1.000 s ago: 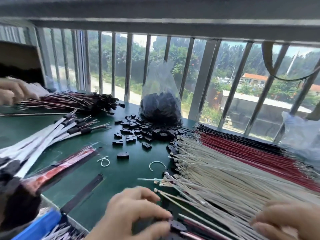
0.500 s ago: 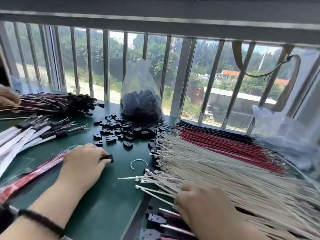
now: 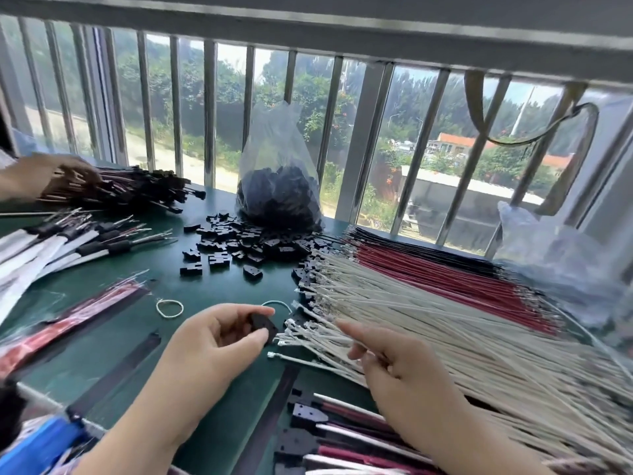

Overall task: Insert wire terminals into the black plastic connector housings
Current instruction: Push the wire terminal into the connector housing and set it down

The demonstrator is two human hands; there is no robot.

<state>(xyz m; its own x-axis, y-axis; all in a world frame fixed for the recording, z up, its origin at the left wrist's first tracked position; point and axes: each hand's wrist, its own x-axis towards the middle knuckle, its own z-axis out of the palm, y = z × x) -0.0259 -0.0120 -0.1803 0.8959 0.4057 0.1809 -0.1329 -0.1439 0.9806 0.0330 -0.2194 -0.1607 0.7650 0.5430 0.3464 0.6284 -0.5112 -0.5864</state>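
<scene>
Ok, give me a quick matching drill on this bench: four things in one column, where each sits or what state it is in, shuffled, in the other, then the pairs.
Things:
1. black connector housing
2. clear plastic bag
3. white wires
4. right hand

Places or states:
A. standing on the table by the window bars, with dark parts in its bottom
B. pinched in the left hand
C. fanned out on the table in front of the red wires
D. over the white wires, forefinger stretched out

Pairs: 1-B, 2-A, 3-C, 4-D
</scene>
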